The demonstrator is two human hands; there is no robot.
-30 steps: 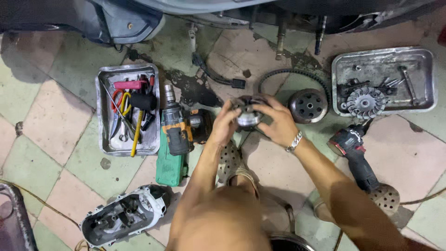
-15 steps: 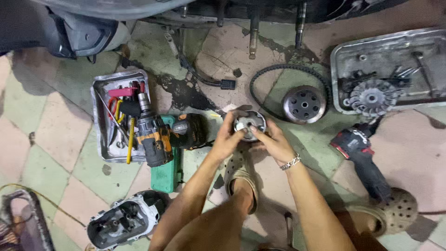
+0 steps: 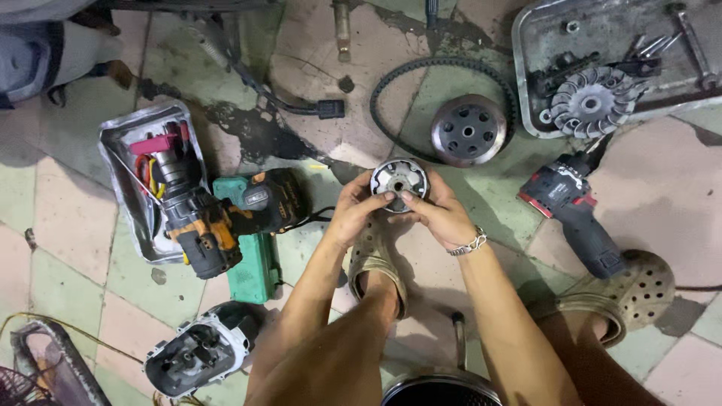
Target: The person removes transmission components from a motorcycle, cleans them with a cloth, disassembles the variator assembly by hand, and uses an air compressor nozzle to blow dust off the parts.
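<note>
Both of my hands hold a small round metal pulley part (image 3: 399, 180) above the tiled floor, in the middle of the head view. My left hand (image 3: 357, 207) grips its left side with the thumb on the face. My right hand (image 3: 436, 212), with a metal bracelet on the wrist, grips its right side, thumb pressed near the centre. A round metal clutch drum (image 3: 468, 130) lies just beyond, inside a loop of black drive belt (image 3: 391, 83). My two feet in perforated sandals rest on the floor below the hands.
A yellow and black power tool (image 3: 214, 218) lies on a green box left of my hands, beside a metal tray of hand tools (image 3: 139, 158). A red and black power tool (image 3: 575, 214) lies right. A tray with a finned pulley (image 3: 590, 101) sits top right. An engine cover (image 3: 197, 353) lies bottom left.
My view has moved closer and shifted, so everything appears larger. Both hands keep hold of the round part, with the thumbs now pressing on its face.
</note>
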